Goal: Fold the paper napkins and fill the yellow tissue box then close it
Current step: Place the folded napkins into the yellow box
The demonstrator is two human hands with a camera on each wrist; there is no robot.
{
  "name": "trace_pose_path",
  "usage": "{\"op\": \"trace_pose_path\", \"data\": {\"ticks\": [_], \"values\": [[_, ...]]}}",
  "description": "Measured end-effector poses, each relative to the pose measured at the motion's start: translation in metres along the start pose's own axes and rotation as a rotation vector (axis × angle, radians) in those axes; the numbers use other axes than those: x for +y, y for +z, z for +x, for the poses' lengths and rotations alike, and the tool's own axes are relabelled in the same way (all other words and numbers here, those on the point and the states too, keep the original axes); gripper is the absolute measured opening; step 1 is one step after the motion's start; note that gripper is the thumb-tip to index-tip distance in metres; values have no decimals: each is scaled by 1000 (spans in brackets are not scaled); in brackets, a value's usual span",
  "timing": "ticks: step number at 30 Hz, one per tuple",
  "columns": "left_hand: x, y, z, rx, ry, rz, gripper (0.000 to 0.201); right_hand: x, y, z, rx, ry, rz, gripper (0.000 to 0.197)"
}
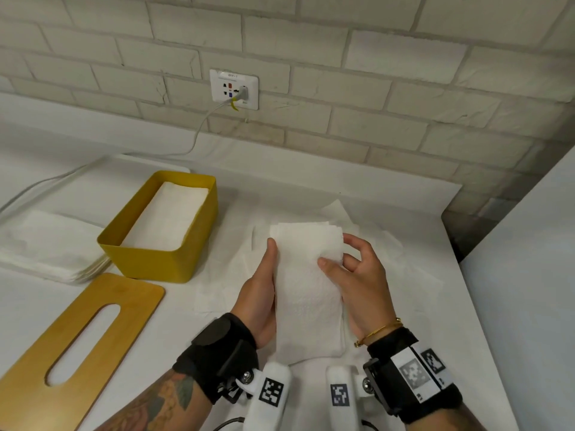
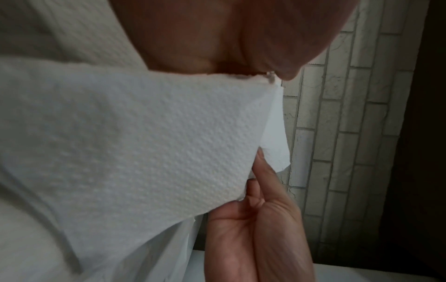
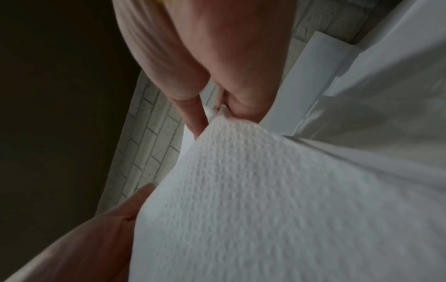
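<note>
White counter under brick wall: our left hand (image 1: 259,293) and right hand (image 1: 357,281) pinch folded napkins (image 1: 306,290), right of the yellow tissue box (image 1: 161,225). Loose grip could fan the layers.

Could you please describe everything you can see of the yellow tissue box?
The yellow tissue box is a rectangular bin with rounded corners, seemingly smooth metal or plastic. It stands upright and open on the white table, holding a stack of folded white napkins. Its wooden slotted lid lies flat in front of it. Neither hand touches it.
</note>
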State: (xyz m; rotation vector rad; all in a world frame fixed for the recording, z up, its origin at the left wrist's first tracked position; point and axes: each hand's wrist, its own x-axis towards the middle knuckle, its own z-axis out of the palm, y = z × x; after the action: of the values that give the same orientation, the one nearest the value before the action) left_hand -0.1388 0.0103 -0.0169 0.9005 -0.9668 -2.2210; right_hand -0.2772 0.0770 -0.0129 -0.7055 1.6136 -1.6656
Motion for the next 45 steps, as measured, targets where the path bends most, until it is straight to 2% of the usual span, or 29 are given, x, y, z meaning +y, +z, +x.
{"op": "trace_pose_path", "data": {"ticks": [5,9,12,15,18,22,24,26,28,31,35,39,42,45], "values": [[5,3,0,-50,17,92,44,-4,3,2,-24,0,-39,47],[5,0,3,-35,15,105,41,-3,5,1,-1,12,-37,50],[5,-4,6,18,41,99,42,4,6,-4,-36,52,-26,61],[12,-8,10,100,95,77,39,20,4,-14,-141,126,-145,74],[19,-15,15,178,142,65,37,32,-4,-25,-227,204,-232,70],[28,-24,16,227,183,53,28,24,-25,-31,-303,269,-330,53],[31,-26,13,226,195,41,22,14,-40,-23,-262,243,-419,37],[32,-27,10,225,199,40,21,3,-54,-9,-139,221,-417,21],[31,-27,8,224,194,39,21,-6,-64,7,-13,225,-390,13],[28,-27,5,219,173,38,21,-6,-69,28,74,293,-381,14],[26,-27,1,219,147,51,22,6,-60,43,93,401,-359,21],[28,-30,-1,243,123,41,22,13,-51,49,98,453,-303,19],[29,-31,-1,252,126,36,21,10,-50,51,111,358,-270,12],[31,-31,-2,253,129,35,22,-12,-54,52,161,117,-336,10]]}}
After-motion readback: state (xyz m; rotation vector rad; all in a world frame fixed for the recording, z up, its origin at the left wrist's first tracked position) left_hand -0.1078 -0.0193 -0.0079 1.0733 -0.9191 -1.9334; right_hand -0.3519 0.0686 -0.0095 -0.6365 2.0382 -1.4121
